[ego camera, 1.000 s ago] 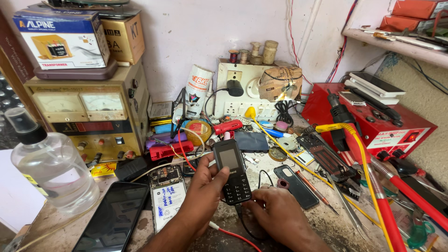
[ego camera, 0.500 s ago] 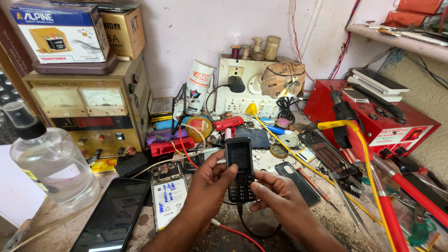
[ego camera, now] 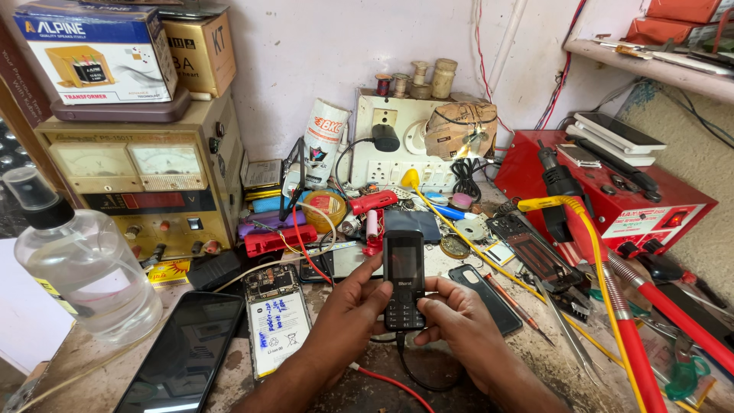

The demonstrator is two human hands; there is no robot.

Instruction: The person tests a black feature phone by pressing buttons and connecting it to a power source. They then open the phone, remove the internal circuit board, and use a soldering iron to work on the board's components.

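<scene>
- Fingers [ego camera: 372, 294] of left hand [ego camera: 348, 310] wrapped round the left edge of a black keypad phone [ego camera: 404, 279], thumb across its lower face; fingers of right hand [ego camera: 451, 321] curled against the right edge and bottom, thumb on the keys. Both clenched on the phone, none released.
- Phone held upright, screen toward the camera, above the bench [ego camera: 535, 359] just in front of the body — presumably so screen and keypad can be read and pressed at once.
- Black cable [ego camera: 409, 367] plugged in at the phone's bottom, looping down to the bench; a red wire [ego camera: 386, 380] lying beside it.
- Opened smartphone [ego camera: 275, 321] lying flat, back cover off, battery up, just left of the left hand — likely parked within reach.
- Dark smartphone [ego camera: 183, 356] flat, glass up, further left.
- Another black phone [ego camera: 485, 298] flat, just right of the right hand.
- Clear spray bottle [ego camera: 76, 264] standing at the far left edge, out of the way.
- Power supply [ego camera: 138, 183] with two dials at the back left; two boxes stacked on top.
- Red station [ego camera: 612, 199] at the right, its leads trailing forward.
- Count: two hands, one phone held, three phones flat nearby, one bottle, one power supply, one red station.
</scene>
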